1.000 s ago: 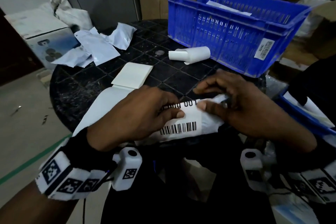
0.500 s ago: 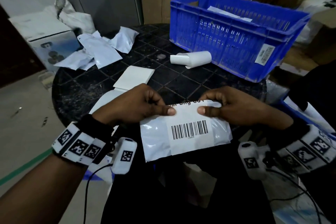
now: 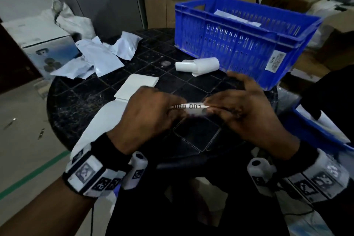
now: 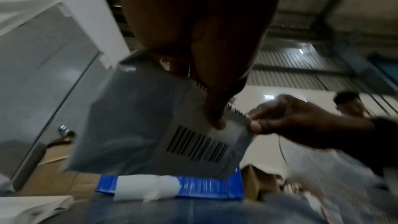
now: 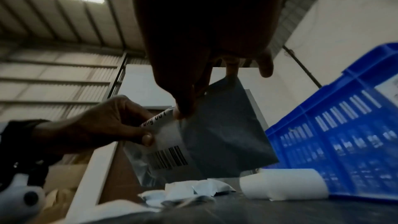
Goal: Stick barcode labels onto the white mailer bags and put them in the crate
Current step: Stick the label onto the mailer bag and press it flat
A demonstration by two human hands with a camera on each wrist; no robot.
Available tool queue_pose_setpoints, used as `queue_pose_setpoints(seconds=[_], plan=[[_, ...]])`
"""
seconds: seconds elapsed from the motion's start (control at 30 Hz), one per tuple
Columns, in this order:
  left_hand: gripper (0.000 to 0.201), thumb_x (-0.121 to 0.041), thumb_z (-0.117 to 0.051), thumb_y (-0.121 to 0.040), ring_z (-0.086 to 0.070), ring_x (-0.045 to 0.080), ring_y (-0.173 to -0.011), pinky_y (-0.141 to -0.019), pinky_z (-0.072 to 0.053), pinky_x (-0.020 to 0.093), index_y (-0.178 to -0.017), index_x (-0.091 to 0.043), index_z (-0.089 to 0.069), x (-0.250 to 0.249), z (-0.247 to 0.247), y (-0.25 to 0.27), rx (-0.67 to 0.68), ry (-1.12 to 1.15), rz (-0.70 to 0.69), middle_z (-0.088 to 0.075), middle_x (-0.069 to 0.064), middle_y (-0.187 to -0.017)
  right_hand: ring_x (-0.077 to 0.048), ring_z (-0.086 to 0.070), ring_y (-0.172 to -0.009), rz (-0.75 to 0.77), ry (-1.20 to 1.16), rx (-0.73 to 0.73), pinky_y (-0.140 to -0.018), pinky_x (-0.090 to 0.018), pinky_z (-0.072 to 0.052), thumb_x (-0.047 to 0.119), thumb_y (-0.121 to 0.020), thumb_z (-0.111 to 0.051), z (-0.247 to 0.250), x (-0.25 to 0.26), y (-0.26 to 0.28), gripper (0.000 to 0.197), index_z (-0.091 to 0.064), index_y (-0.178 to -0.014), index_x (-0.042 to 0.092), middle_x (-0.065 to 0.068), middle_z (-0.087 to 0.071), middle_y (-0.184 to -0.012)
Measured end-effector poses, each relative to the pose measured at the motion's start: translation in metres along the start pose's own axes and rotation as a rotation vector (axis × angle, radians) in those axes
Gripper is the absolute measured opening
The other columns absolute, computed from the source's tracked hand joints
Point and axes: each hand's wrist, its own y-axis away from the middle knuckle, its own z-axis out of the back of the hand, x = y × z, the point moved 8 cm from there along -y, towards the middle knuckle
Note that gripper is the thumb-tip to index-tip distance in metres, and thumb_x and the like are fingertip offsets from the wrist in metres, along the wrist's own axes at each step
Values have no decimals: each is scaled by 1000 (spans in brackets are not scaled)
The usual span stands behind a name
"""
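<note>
1. Head view: the left hand [image 3: 151, 115] and the right hand [image 3: 243, 109] both pinch the top edge of a white mailer bag [image 3: 188, 108], held in the air above the near part of the round black table [image 3: 80, 105]; only the bag's upper edge with printed text shows, and the rest is hidden behind the hands. The blue crate [image 3: 239, 42] stands at the far right of the table with a roll of labels [image 3: 199, 66] just in front of it, a flat white pad [image 3: 138, 86] nearer, and loose white bags [image 3: 99, 57] at the far left
2. Left wrist view: the mailer bag hangs with its barcode label [image 4: 197, 144] facing the camera; the left thumb presses its top edge, and the right hand pinches the corner beside it
3. Right wrist view: the right thumb and fingers clamp the bag's top edge, the left hand grips the label's printed end, and the crate sits just to the right
</note>
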Motion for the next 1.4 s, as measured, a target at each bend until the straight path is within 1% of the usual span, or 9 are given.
queue_pose_setpoints(seconds=[0.1, 0.17, 0.37, 0.47, 0.6, 0.73, 0.97, 1.27, 1.4], plan=[[34, -43, -53, -93, -74, 17, -101, -104, -41, 43, -112, -26, -76, -7, -19, 17, -79, -176, -120, -78, -5, -109, -39, -51, -135, 70, 141, -58, -100, -68, -40, 41, -90, -73, -1, -7, 18, 18, -82, -103, 32, 20, -74, -112], [34, -34, -56, -93, -71, 19, -113, -111, -38, 48, -118, -22, -75, -9, -46, 32, 25, -207, -156, -76, -2, -119, -41, -52, -133, 97, 252, -52, -100, -71, -37, 35, -86, -76, -14, -7, 30, 12, -82, -97, 33, 18, -75, -112], [64, -56, -39, -93, -63, 20, -128, -105, -48, 52, -131, -14, -68, -15, -85, 72, 249, -176, -112, -66, 6, -138, -43, -48, -137, 14, 350, 135, -107, -74, -30, 27, -79, -70, -53, -21, 72, 26, -81, -102, 30, 12, -73, -123], [87, -73, -31, -94, -48, 24, -143, -112, -42, 55, -144, -7, -56, -20, -92, 85, 271, -196, -71, -52, 11, -153, -42, -41, -144, -74, 345, 138, -110, -73, -29, 45, -92, -59, -57, -15, 80, 39, -75, -122, 26, 3, -64, -141], [100, -79, -8, -96, -25, 25, -155, -119, -31, 57, -158, -4, -33, -23, -104, 96, 345, -202, -27, -25, 14, -167, -45, -10, -156, -56, 406, 231, -115, -75, -15, 83, -92, -35, -91, 20, 90, 86, -42, -157, 27, -17, -22, -169], [104, -83, -13, -93, -4, 25, -159, -122, -20, 57, -163, -5, -14, -22, -113, 107, 388, -221, -66, -2, 13, -172, -50, 1, -155, -132, 467, 275, -114, -78, -10, 93, -83, -28, -108, 18, 109, 98, -30, -161, 32, -27, -6, -169], [116, -93, -19, -86, 3, 23, -159, -124, -15, 55, -163, -7, -9, -22, -113, 107, 409, -241, -46, 4, 10, -172, -48, 17, -154, -410, 548, 313, -114, -78, 1, 98, -79, -13, -84, -24, 119, 97, -24, -160, 46, -21, 11, -170], [117, -92, -24, -86, 2, 27, -159, -122, -15, 62, -161, -2, -17, -37, -108, 101, 353, -191, -75, -1, 14, -171, -52, 7, -154, -210, 468, 288, -114, -78, -7, 94, -81, -25, -100, 17, 100, 97, -31, -159, 38, -26, -1, -169], [116, -87, -39, -84, -1, 26, -159, -120, -15, 65, -163, -5, -14, -23, -113, 123, 415, -235, -32, -1, 12, -172, -47, 10, -156, -262, 430, 298, -113, -79, -5, 103, -69, -33, -104, 8, 110, 108, -32, -158, 43, -21, 0, -171]])
